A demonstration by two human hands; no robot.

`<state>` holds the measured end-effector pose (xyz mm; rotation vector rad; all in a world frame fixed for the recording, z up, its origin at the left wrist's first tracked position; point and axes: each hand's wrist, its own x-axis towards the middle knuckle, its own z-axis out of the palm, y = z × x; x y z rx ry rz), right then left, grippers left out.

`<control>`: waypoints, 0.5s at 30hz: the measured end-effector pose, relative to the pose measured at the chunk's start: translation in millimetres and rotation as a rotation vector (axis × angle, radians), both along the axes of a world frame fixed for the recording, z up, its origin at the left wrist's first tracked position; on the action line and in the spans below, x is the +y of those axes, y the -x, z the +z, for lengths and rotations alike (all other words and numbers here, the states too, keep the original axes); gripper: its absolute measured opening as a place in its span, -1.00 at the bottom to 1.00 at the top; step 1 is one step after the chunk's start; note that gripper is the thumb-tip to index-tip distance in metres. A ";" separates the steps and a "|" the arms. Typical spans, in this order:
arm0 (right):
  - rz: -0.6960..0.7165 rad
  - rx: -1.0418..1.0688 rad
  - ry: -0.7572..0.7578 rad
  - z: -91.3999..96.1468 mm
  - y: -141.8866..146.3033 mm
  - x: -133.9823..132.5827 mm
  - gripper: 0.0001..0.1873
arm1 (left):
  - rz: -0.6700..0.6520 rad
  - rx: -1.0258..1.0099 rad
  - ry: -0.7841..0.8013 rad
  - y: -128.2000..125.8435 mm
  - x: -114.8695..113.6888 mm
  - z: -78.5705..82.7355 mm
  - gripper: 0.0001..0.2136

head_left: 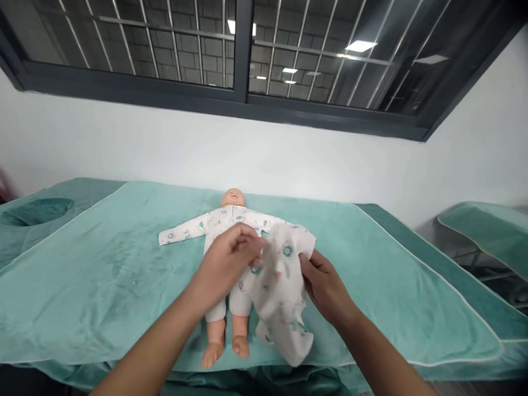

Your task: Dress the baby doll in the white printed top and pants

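A baby doll [233, 197] lies on its back on the bed, its head toward the wall and its bare feet toward me. It wears a white long-sleeved top [220, 220] with small green prints; one sleeve stretches out to the left. In front of its right side hangs a loose white baby garment [284, 286] with matching prints, crumpled and slightly blurred. My right hand [328, 286] grips the garment's right edge between thumb and fingers. My left hand [231, 264] is closed in a pinch at its upper left edge, over the doll's body.
A green velvety cover [103, 286] with pale piping lies over the bed. At the far left the bed has a face hole [39, 212]. Behind stands a white wall [185, 148] under a dark-framed barred window [243, 99]. Another green-covered bed [490, 225] stands at the right.
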<state>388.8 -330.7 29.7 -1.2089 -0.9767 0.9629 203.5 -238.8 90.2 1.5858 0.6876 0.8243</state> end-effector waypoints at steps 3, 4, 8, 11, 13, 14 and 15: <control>0.059 -0.109 -0.004 -2.1 9.0 -5.0 -0.61 | -0.066 0.167 -0.071 -8.5 -10.9 -8.6 -0.70; 0.089 -0.186 -0.016 -0.5 10.6 -5.5 -0.63 | -0.073 0.198 -0.074 -11.4 -12.1 -12.2 -0.67; 0.149 -0.537 -0.146 8.7 7.7 -2.9 -0.70 | -0.081 0.206 0.104 -16.3 -5.2 -16.4 -0.57; 0.204 -0.677 -0.213 11.7 2.0 1.2 -0.73 | -0.102 0.201 0.212 -16.5 2.0 -11.5 -0.58; 0.253 -0.717 -0.224 12.7 0.1 3.4 -0.75 | -0.133 0.206 0.241 -17.8 4.7 -9.9 -0.59; 0.269 -0.725 -0.223 13.4 -0.1 4.1 -0.75 | -0.143 0.209 0.246 -18.8 5.7 -9.9 -0.60; 0.282 -0.729 -0.219 14.5 0.1 4.3 -0.76 | -0.146 0.205 0.247 -19.8 6.7 -10.2 -0.61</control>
